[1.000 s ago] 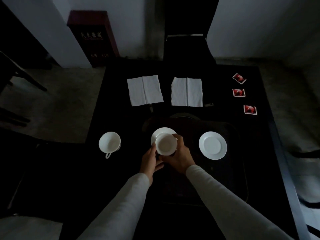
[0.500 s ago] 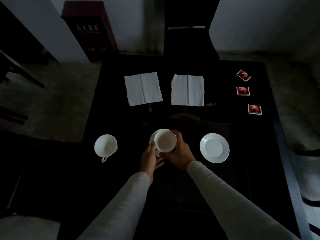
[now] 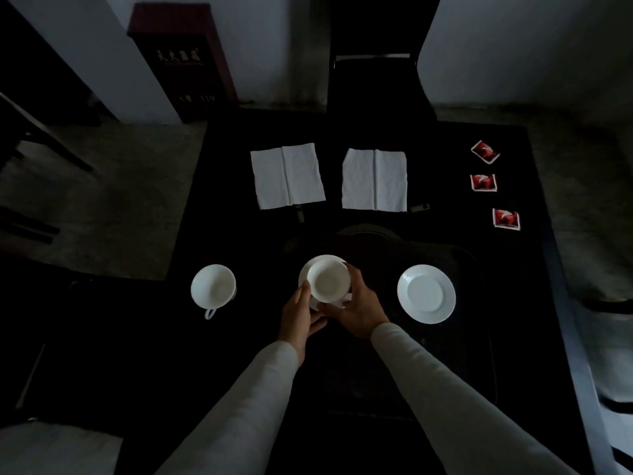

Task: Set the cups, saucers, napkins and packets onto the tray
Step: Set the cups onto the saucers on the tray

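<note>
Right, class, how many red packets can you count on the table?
3, all at the right of the table: far packet, middle packet, near packet. None looks hidden.

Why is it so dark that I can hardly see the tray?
Head view: dim light, so the dark tray nearly melts into the black table; the white cup and napkins stand out; the wide lens bends the walls.
</note>
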